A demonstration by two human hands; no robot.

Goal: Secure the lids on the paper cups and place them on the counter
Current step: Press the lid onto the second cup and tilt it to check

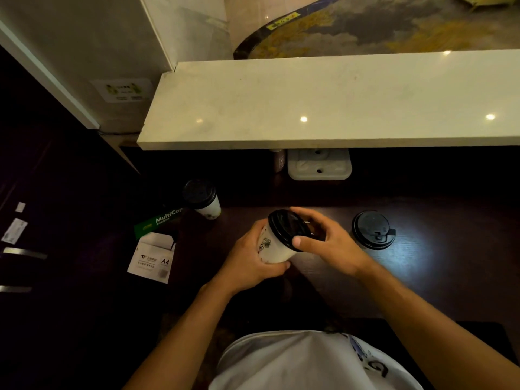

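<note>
Our left hand [253, 257] is wrapped around the side of a white paper cup [274, 246], holding it tilted above the dark desk [422, 277], its top leaning toward the right. Our right hand [329, 243] grips the black lid [287, 228] on that cup, the thumb pressed on the near rim and the fingers curled over the far edge. The lid covers the cup's mouth; we cannot tell whether it is fully seated. A second cup [204, 201] with a black lid stands upright at the left on the desk, next to a green paper box [157, 220]. A third cup [372, 230], also lidded, stands on the desk just right of our right hand. The pale counter [309, 108] runs across above the desk, well apart from all three cups, and a white plastic container [319, 164] sits in the shadow under its edge.
</note>
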